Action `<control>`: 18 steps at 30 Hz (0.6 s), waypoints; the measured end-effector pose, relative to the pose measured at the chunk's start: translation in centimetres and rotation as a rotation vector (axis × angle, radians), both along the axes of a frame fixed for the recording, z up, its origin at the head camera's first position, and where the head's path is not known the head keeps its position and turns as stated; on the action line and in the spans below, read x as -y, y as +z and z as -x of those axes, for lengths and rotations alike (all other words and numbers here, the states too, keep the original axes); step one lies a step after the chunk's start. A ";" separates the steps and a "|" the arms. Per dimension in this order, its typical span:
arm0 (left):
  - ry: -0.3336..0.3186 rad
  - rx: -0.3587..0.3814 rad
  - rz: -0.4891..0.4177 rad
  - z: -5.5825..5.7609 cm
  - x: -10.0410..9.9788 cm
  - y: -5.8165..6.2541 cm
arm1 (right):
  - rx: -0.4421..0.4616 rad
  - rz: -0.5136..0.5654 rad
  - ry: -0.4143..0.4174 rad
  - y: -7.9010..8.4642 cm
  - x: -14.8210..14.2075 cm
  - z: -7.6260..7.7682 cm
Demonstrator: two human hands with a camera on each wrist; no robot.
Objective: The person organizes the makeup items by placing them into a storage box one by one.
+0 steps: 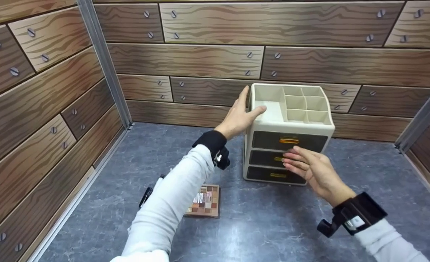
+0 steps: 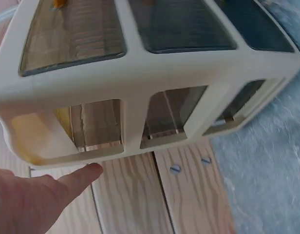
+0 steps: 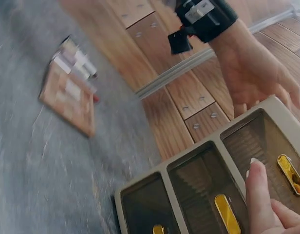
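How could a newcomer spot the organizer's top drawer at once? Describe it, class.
In front of the wood-patterned back wall, a cream organizer stands on the grey surface. Find its open-topped compartments; the top drawer is the dark front just beneath them, with an amber handle. Both lower drawers have another drawer directly above, but this one does not.

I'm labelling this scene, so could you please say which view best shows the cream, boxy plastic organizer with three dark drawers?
Head view: it shows the organizer top to base, with open compartments and three drawer fronts, partly covered by the left hand and right hand. Left wrist: openwork side, cropped fronts. Right wrist: mainly cropped fronts.
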State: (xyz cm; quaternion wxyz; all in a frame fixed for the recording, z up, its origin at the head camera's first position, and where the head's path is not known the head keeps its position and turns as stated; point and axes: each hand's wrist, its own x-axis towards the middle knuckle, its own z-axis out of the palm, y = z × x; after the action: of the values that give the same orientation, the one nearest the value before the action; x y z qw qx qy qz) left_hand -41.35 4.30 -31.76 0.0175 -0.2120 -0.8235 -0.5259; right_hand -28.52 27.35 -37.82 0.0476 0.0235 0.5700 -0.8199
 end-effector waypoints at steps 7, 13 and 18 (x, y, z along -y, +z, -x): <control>-0.052 0.288 -0.245 1.1 -1.2 0.4 | 0.062 0.089 0.035 0.7 0.0 0.8; -0.071 0.491 -0.262 1.6 -1.7 1.0 | 0.086 0.103 0.031 1.0 0.5 1.4; -0.119 0.572 -0.252 2.1 -1.8 1.8 | 0.095 0.127 0.021 1.0 0.8 1.8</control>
State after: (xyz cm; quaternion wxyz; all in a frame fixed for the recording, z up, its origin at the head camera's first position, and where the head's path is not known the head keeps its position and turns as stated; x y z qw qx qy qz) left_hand -43.41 6.10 -30.00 -0.2197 -0.0995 -0.7095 -0.6622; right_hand -30.28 26.58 -36.78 0.0845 0.0535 0.5141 -0.8519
